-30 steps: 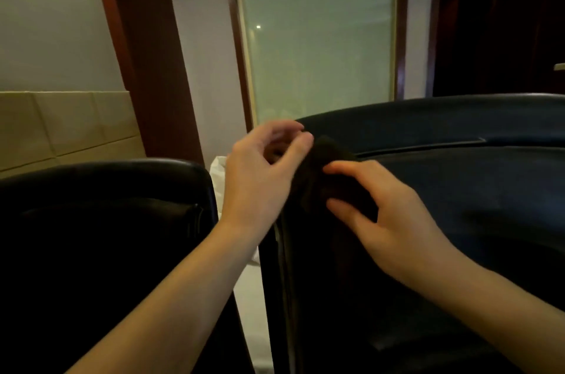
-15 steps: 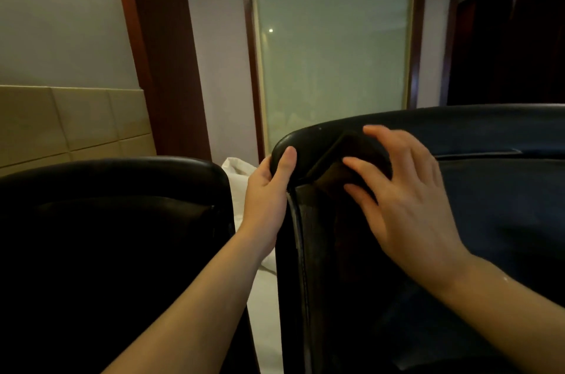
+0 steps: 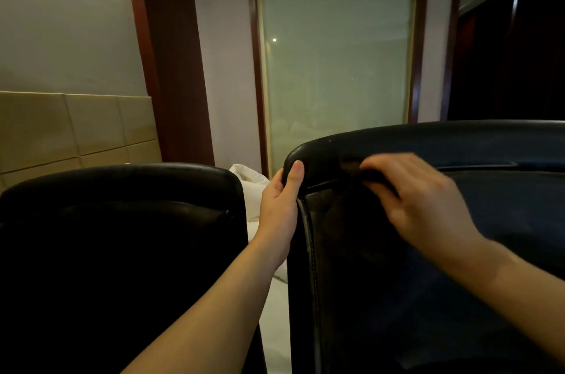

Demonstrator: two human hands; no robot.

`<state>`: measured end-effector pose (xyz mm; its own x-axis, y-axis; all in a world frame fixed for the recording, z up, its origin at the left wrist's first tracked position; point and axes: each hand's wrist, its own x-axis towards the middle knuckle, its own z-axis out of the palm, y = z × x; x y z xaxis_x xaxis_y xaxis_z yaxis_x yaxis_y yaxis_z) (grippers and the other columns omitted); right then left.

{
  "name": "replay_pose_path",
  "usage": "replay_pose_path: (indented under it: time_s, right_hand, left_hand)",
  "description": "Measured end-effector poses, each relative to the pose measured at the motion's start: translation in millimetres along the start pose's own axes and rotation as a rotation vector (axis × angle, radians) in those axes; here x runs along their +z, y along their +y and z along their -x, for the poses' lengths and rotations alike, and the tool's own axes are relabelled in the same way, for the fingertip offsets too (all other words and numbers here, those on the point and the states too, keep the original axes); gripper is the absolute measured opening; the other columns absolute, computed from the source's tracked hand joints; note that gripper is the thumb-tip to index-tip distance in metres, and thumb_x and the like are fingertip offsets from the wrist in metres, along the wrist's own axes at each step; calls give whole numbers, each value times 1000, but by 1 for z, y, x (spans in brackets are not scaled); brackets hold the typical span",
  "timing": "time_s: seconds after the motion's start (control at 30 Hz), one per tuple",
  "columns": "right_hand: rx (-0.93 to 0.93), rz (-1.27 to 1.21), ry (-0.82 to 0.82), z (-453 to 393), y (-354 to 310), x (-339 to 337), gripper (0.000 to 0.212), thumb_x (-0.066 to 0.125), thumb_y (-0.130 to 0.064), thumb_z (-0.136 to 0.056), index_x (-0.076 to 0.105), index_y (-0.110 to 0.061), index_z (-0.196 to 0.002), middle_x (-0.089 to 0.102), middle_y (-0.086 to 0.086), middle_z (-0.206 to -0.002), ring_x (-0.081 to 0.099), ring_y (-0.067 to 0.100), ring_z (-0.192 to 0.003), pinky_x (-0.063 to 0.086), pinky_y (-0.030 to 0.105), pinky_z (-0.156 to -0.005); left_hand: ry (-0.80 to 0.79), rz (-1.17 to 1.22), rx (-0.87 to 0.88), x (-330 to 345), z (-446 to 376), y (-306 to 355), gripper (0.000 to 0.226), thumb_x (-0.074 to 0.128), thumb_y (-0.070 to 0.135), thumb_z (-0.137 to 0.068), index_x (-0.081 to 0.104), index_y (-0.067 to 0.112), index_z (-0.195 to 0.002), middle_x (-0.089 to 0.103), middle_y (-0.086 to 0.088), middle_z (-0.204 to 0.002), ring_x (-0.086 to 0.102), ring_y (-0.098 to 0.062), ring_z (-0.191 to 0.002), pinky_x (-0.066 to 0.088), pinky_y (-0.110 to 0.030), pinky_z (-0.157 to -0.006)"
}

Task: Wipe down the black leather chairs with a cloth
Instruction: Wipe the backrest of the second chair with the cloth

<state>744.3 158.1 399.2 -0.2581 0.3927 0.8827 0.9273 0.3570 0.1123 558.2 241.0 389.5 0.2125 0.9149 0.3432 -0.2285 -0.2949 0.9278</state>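
A second ago both hands bunched the dark brown cloth (image 3: 356,166); now the left hand (image 3: 279,208) has its grip closed on the right-of-frame black leather chair (image 3: 458,141) corner, while the right hand (image 3: 419,199) presses the cloth flat against the top rail, so wiping looks begun.

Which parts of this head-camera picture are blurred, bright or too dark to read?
Head view: the right hand is motion-blurred over the dark cloth; the left hand is sharp; the frosted glass panel is brightest; the left black leather chair sinks into near-black shadow; wide-angle distortion tilts the brown wooden trim.
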Motion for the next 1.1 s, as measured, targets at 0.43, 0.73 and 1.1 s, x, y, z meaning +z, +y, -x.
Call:
replay_pose_path:
  time_s: [0.43, 0.73, 1.1]
  right_hand:
    - [218, 70, -28, 17, -38, 32, 40, 61, -23, -91, 59, -16, -130, 56, 0, -131, 56, 17, -117, 51, 31, -93]
    - [-31, 193, -185, -1, -3, 1, 39, 60, -24, -90, 61, -16, -128, 63, 2, -121, 65, 18, -98, 42, 21, -81]
    - [66, 32, -130, -8, -64, 46, 34, 62, -22, -90, 64, -15, -124, 65, 0, -114, 63, 15, -102, 51, 26, -89]
  left_hand:
    - [-12, 72, -15, -4, -4, -6, 41, 51, 52, -97, 64, 23, -124, 73, -2, -116, 67, -22, -113, 52, -43, -103]
    - [-99, 21, -11, -5, -4, -1, 28, 48, 47, -101, 66, 28, -113, 76, 8, -102, 71, -2, -92, 50, -17, -74]
    - [-74, 86, -79, -13, -6, -3, 30, 48, 47, -101, 67, 29, -116, 76, -1, -105, 72, -16, -98, 58, -29, -78]
